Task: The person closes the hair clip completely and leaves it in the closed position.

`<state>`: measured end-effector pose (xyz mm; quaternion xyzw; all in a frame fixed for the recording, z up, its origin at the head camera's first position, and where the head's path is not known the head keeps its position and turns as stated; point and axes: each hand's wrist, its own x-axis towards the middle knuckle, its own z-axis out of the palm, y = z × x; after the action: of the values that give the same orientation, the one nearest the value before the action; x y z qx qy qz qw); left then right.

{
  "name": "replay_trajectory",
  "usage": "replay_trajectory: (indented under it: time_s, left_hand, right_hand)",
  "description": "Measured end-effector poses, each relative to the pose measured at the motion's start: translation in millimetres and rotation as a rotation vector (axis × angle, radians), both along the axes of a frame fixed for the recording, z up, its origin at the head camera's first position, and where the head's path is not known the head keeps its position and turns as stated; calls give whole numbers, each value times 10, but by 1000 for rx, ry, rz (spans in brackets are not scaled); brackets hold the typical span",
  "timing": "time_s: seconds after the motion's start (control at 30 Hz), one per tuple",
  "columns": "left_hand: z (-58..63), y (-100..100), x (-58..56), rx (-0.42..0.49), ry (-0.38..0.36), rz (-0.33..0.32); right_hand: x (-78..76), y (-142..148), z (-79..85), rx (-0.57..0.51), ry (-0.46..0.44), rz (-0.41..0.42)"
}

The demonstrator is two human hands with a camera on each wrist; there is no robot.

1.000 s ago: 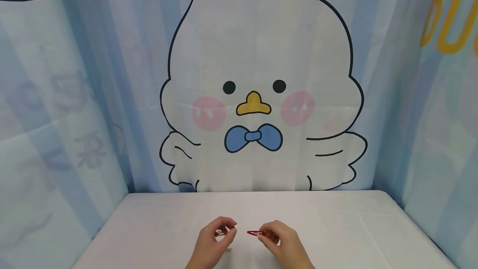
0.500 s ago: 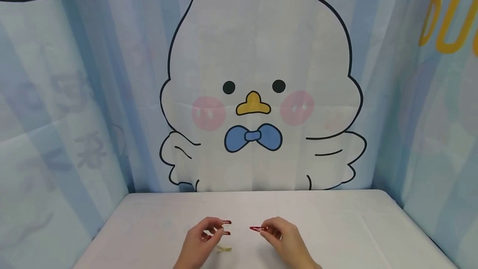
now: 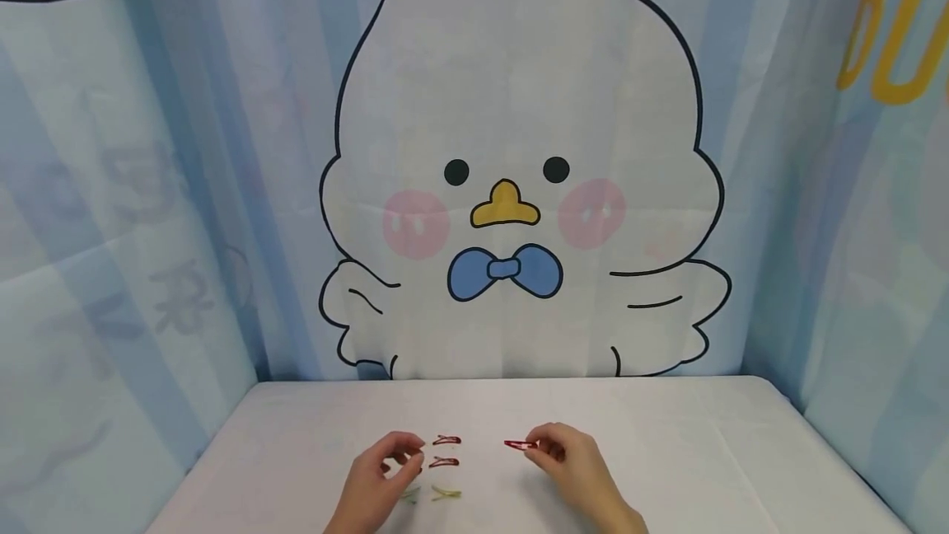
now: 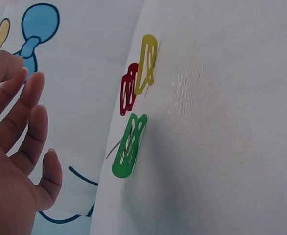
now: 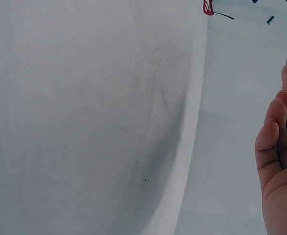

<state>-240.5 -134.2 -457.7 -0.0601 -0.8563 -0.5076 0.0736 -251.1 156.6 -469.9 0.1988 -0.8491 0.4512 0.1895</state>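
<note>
at bottom middle, the right hand (image 3: 569,461) pinches a red hair clip (image 3: 517,444). the left hand (image 3: 376,472) bends its fingers loosely, a small gap by the thumb. beside it, a loopy green clip (image 4: 120,166), yellow clip (image 4: 141,62) and two red clips (image 3: 448,440) lie on white cloth (image 3: 704,452). orange letters (image 3: 882,89), upper right, read "du".

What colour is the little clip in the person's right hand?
Red; the clip in the right hand shows best in the head view.

Behind the white table (image 3: 689,452) hangs a blue-striped, bird-printed curtain (image 3: 511,89).
</note>
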Motion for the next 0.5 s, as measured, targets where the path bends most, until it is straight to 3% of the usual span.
replay_trajectory:
  time_s: [0.27, 0.5]
  left_hand:
    - [-43, -149, 2, -23, -13, 50]
    - [-66, -263, -5, -51, -31, 52]
  right_hand:
    - [-77, 42, -2, 4, -35, -11]
    - [-177, 113, -3, 57, -117, -29]
